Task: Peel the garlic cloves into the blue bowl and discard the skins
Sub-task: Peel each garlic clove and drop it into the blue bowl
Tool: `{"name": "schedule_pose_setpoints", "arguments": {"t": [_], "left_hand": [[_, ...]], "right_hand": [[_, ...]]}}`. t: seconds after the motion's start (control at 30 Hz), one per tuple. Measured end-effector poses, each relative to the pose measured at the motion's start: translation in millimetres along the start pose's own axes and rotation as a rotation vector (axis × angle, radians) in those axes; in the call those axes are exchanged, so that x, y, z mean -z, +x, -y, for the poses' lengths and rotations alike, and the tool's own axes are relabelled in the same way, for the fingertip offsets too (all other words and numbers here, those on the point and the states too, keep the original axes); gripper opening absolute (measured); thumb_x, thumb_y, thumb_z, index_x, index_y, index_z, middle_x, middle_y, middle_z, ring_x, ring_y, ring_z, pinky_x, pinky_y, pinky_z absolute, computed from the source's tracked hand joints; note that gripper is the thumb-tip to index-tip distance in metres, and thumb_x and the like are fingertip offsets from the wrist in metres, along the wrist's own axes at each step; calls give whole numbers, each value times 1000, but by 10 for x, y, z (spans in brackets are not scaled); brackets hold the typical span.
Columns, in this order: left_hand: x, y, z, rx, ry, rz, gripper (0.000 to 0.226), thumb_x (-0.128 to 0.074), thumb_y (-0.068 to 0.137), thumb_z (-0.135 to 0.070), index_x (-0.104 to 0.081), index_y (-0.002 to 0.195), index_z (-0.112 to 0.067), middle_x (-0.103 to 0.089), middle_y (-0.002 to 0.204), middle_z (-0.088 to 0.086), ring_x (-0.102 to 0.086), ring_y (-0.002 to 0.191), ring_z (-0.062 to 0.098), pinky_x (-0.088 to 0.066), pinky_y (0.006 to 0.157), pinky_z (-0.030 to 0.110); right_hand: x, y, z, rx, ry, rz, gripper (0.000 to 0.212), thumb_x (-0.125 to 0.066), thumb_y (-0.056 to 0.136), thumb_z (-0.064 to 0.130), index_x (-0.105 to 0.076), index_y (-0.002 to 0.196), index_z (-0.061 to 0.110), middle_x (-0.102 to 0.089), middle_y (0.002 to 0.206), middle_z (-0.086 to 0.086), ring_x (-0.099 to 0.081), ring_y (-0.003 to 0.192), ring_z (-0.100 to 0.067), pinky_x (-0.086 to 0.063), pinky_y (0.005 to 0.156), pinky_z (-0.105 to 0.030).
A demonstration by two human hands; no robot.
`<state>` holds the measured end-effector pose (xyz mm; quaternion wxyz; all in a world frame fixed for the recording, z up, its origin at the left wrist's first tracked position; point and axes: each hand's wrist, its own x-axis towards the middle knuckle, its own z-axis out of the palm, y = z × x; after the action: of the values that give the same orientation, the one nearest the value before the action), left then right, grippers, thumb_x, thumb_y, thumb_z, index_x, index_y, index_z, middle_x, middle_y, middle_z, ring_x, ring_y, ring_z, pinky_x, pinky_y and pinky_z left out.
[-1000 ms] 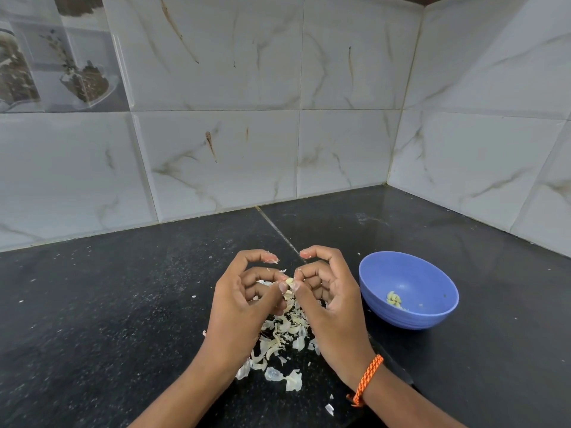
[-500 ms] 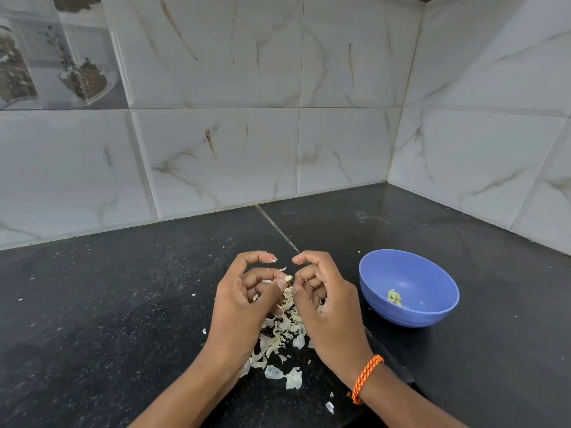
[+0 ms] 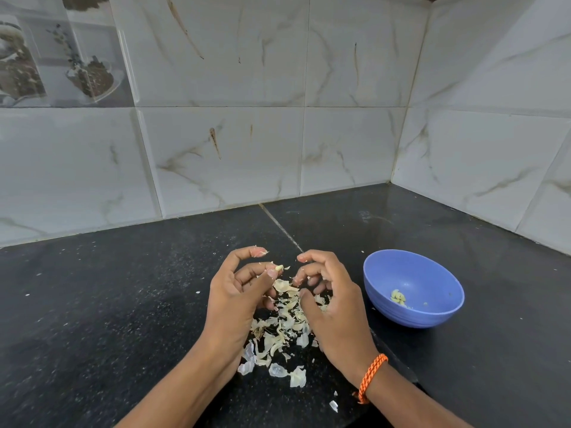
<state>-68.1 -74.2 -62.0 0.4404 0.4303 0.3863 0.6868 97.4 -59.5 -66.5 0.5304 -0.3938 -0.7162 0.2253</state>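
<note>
My left hand (image 3: 236, 299) pinches a small pale garlic clove (image 3: 278, 268) between thumb and fingertip, above a heap of papery garlic skins (image 3: 279, 327) on the black counter. My right hand (image 3: 332, 307), with an orange braided band at the wrist, hovers just right of it with fingers curled and nothing visibly held. A blue bowl (image 3: 432, 273) stands to the right of my right hand. Several peeled cloves (image 3: 398, 297) lie in its bottom.
The black stone counter (image 3: 108, 304) runs into a corner of white marbled wall tiles (image 3: 355, 134) behind and to the right. Loose skin flakes (image 3: 333, 405) lie near my right wrist.
My hands have come apart: the right hand has let go of the clove and drawn slightly right, while the left keeps pinching it. Skin bits have dropped onto the heap.
</note>
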Motion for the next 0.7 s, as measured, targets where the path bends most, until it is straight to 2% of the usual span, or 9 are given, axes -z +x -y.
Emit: {"name": "schedule_pose_setpoints", "arguments": {"t": [0.07,0.17,0.27,0.33,0.43,0.53,0.6,0.7], "left_hand": [[7,1,-2,1,-1,-1,34,-75,96,-2,-64,126,-12,-73,89,9,-61,66,15,-54,57,28],[12,3,-1,5,2,-1,34,-75,96,-3,-64,127,-13,-73,89,9,-60,67,15,-54,58,29],[14,4,6,12,4,2,34,-75,96,-3,-64,127,-13,-73,90,10,-59,66,16,-54,58,30],[16,4,11,18,3,1,35,-75,96,-3,-64,128,-13,-73,91,10,-59,66,17,-54,59,30],[20,-2,10,26,11,6,34,-75,97,-5,-64,127,-13,-73,92,12,-59,66,17,-55,60,31],[20,-12,17,31,32,23,33,-75,97,-5,-64,126,-13,-74,93,12,-59,66,18,-55,60,31],[15,-12,22,37,46,27,33,-75,97,-3,-64,126,-13,-75,95,13,-59,65,18,-55,60,31],[7,-15,20,38,70,28,34,-76,96,-4,-65,126,-13,-76,97,15,-60,65,18,-56,61,33]], "right_hand": [[11,17,-19,-14,32,-10,55,-68,89,-6,-60,120,39,-69,93,10,-59,93,-19,-50,84,-32],[34,31,-45,-18,47,-32,42,-72,91,3,-64,112,38,-70,84,9,-54,85,-22,-47,82,-35],[37,28,-47,-55,102,-44,29,-71,93,13,-68,108,37,-74,81,6,-57,82,-27,-51,80,-43],[49,34,-30,-88,172,-33,24,-65,93,19,-70,110,34,-76,82,2,-65,85,-26,-54,83,-42],[76,47,-1,-131,303,21,23,-60,102,8,-69,116,23,-78,87,-4,-73,93,-23,-58,88,-37],[69,40,29,-180,413,35,21,-58,104,0,-69,116,14,-75,91,-9,-76,85,-29,-62,76,-41],[52,38,33,-200,419,28,20,-58,105,1,-69,115,13,-72,95,-7,-76,76,-31,-62,69,-41],[50,41,5,-186,346,34,19,-59,106,6,-69,117,18,-73,96,-4,-76,76,-28,-62,68,-41]]}}
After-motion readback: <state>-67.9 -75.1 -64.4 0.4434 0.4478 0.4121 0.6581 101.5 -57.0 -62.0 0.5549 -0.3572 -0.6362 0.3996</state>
